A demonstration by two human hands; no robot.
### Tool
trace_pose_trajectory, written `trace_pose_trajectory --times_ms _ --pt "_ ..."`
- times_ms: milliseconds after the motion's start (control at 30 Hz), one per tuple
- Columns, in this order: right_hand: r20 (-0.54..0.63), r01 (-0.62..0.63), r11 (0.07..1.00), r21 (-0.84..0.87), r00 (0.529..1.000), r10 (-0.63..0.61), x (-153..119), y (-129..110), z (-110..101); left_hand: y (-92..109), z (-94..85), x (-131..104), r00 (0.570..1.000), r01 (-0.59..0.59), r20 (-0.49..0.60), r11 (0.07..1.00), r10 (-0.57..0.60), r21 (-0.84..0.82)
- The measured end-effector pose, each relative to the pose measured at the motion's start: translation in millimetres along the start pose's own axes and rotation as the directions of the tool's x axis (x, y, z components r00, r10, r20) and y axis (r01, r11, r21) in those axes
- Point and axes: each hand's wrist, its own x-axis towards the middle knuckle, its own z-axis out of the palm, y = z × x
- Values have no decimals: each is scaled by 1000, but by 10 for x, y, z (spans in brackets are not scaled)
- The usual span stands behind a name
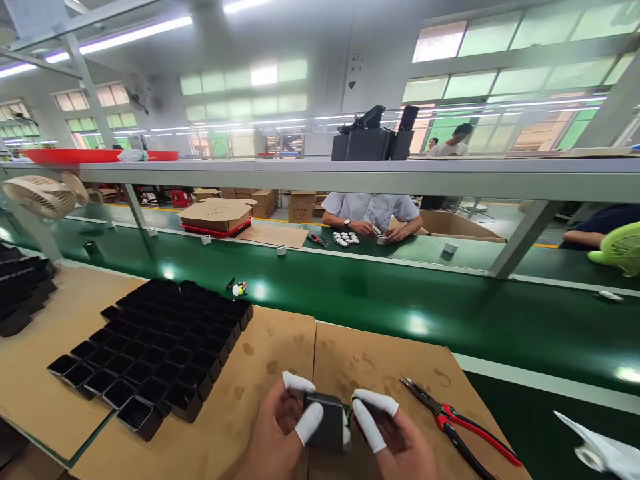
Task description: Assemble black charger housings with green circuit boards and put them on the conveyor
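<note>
Black housing [326, 421] is above the cardboard [280, 340], pinched between thumb and fingers of left hand [280, 427]. Right hand [400, 437] at its green-and-white end, thumb and finger slightly apart; can't tell if they grip anything, maybe a thin wire. Red-and-black pliers [445, 417] lie open just right. Black boxes [165, 347] in rows, left. Green belt [380, 293] beyond; person [373, 213] across it handles a small part.

Pale wall [320, 87], centre; green-tinted windows [530, 80], upper right. Tube light [137, 37] lit, upper left. Long shelf [300, 177] spans frame above green table [380, 300].
</note>
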Motion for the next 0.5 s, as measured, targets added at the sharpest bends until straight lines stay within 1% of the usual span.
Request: trace_pose_trajectory --times_ms 67,133,200,267,300,333,367,400,433,467,500 --pt "-38 25 999 -38 999 -27 104 -2 -88 64 -58 151 1000 -4 -17 1000 4 -5" --pt "-58 107 986 -129 992 -115 181 -1 -160 111 -92 307 1000 4 1 1000 -4 -13" --pt "-27 190 955 -228 979 -201 205 7 -182 115 -74 445 999 30 41 999 -29 -26" --pt "15 241 929 -282 969 -247 168 39 -145 81 -15 570 995 73 68 996 -69 -50" --pt "48 266 916 -300 963 -264 130 70 -114 58 17 633 993 97 72 993 -92 -70" --pt "104 323 885 -335 946 -306 85 111 -81 37 45 700 991 122 71 988 -115 -97" --pt "183 415 824 -385 910 -373 38 160 -51 21 63 773 989 143 67 981 -135 -131" --pt "283 539 718 -441 842 -459 -6 209 -27 9 70 849 987 159 63 973 -150 -170" --pt "386 663 576 -478 748 -541 -40 250 -7 2 67 927 985 170 61 963 -160 -211" --pt "480 762 430 -485 643 -597 -59 268 14 -4 54 1002 984 177 63 952 -167 -250" --pt "550 825 316 -468 552 -627 -58 252 43 -11 37 1071 983 182 67 941 -170 -286"
